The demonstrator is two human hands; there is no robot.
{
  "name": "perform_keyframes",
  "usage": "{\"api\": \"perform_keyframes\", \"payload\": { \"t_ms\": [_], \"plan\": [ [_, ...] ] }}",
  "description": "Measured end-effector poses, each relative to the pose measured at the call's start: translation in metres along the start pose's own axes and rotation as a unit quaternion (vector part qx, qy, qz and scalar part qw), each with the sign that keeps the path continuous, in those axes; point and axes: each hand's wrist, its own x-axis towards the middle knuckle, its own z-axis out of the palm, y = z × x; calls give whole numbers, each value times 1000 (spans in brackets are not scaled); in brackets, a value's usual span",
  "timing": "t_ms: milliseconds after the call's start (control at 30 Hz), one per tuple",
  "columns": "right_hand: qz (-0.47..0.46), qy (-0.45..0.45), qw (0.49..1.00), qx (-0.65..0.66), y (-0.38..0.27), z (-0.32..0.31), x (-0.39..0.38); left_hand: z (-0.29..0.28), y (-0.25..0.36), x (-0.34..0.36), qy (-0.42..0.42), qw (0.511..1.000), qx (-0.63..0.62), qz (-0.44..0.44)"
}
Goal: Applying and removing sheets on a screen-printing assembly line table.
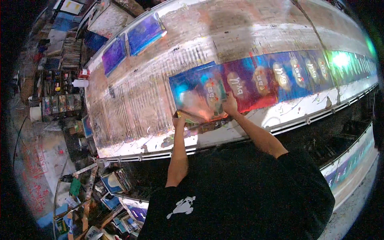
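Both hands rest on the near edge of the end sheet (198,94), whose row runs along the surface (132,108) toward 3 o'clock. Left hand (179,120) pinches its corner at 7 o'clock; right hand (230,105) presses flat at 5 o'clock.

Left hand (179,120): grips the near-left corner of a glossy blue printed sheet (198,94). Right hand (229,105): pressed flat on the sheet's near-right edge. Beyond the right hand: row of overlapping printed sheets (288,76) along a long paint-streaked table (132,108).
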Motion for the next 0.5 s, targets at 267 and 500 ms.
{"api": "perform_keyframes", "payload": {
  "t_ms": [267,500],
  "plan": [
    [35,-55,994,-84,-43,-4,-10,-51,-111,102,66,984,59,154],
    [64,32,995,-65,33,3,5,-6,109,-91,-17,960,40,278]
  ]
}}
